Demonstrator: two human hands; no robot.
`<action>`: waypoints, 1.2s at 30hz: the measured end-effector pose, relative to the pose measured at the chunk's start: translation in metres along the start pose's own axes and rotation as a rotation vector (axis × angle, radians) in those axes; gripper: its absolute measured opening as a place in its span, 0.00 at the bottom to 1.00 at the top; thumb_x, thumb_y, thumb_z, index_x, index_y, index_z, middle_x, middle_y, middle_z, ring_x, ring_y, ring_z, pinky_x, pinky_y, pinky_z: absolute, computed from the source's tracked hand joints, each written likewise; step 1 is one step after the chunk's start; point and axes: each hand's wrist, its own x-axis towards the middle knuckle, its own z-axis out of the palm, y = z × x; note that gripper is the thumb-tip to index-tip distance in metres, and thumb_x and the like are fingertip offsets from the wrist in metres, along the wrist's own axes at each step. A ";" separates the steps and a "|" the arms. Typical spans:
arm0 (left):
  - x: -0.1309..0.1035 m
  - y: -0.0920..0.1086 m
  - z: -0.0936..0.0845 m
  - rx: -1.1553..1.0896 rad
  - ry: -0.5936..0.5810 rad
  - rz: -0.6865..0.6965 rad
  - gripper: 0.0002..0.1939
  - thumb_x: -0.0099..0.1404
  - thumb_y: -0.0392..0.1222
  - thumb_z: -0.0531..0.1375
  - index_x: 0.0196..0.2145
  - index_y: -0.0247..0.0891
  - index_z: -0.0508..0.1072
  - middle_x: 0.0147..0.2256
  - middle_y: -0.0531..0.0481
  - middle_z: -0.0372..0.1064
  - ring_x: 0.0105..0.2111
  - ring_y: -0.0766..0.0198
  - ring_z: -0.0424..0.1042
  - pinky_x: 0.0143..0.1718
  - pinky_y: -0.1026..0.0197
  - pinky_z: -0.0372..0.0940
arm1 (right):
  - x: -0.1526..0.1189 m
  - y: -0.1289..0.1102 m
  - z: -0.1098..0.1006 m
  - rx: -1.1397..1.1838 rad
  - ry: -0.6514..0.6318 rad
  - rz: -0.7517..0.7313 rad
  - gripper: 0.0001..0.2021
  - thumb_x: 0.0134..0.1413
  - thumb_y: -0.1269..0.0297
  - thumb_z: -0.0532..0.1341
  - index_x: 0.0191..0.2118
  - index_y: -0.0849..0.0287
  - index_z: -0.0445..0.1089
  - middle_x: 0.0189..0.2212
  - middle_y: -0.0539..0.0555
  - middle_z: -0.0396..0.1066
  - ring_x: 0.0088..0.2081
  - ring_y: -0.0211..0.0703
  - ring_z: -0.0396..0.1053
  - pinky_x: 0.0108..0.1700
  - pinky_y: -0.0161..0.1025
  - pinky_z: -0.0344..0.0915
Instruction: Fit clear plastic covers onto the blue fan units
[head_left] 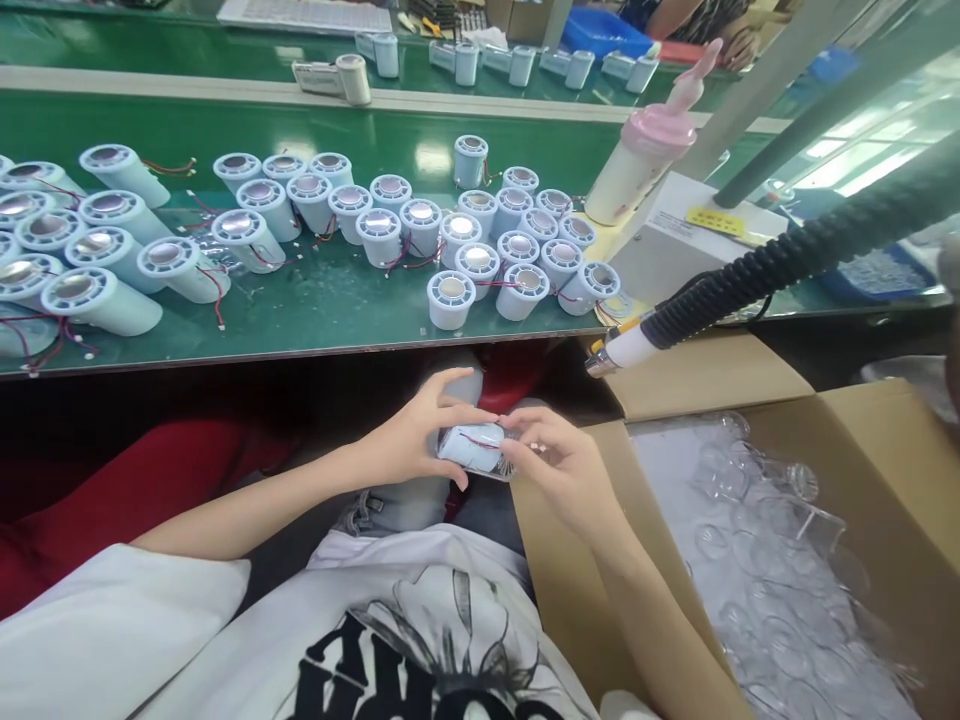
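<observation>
Presently, in the head view, both hands meet above the lap, just below the near edge of the green counter (330, 310). Between them lies a light-blue cylinder (471, 450) on its side within a clear plastic casing (491, 473), with thin red wires (477, 441) running along its upper face. The left hand (416, 435) has its grip partly curled about the casing, fingers along the far side and thumb along the near side, holding it from the left. The right hand (559, 460) has its grip nearly closed, the fingertips brought together at the casing's right end, by the wire ends; whether they pinch a wire or only touch the casing, I cannot tell.

On the counter, more light-blue cylinders stand in a middle cluster (451, 292), while another group (105, 300) leans at the left, many with wires trailing. Right of the middle cluster stands a white bottle with a pink top (637, 150), near a pale box with a yellow label (664, 245). A black ribbed hose (735, 275) slants down to a metal tip beside the counter's edge. Beneath it, an open carton (892, 500) holds many clear plastic pieces (780, 590). Across the counter, another person's hand (741, 48) shows near a blue tray (600, 33).
</observation>
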 end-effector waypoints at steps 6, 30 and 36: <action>0.002 0.003 0.000 -0.354 -0.119 -0.112 0.35 0.55 0.44 0.67 0.59 0.41 0.62 0.55 0.42 0.61 0.54 0.56 0.64 0.51 0.58 0.65 | 0.004 0.002 -0.007 0.285 0.027 0.103 0.18 0.41 0.52 0.72 0.16 0.58 0.71 0.36 0.55 0.74 0.42 0.43 0.70 0.40 0.34 0.69; -0.010 0.019 -0.010 -0.518 -0.161 -0.103 0.40 0.55 0.37 0.67 0.63 0.47 0.57 0.60 0.44 0.57 0.56 0.58 0.63 0.55 0.61 0.61 | -0.016 0.013 -0.015 0.054 -0.244 -0.168 0.22 0.46 0.64 0.72 0.48 0.48 0.69 0.49 0.49 0.69 0.52 0.38 0.68 0.52 0.26 0.72; -0.010 0.021 -0.011 -0.472 -0.164 -0.040 0.41 0.55 0.34 0.67 0.62 0.52 0.56 0.61 0.48 0.55 0.58 0.60 0.61 0.56 0.63 0.60 | -0.016 0.013 -0.013 0.168 -0.224 -0.082 0.22 0.43 0.62 0.74 0.45 0.51 0.70 0.45 0.50 0.71 0.46 0.37 0.70 0.46 0.26 0.74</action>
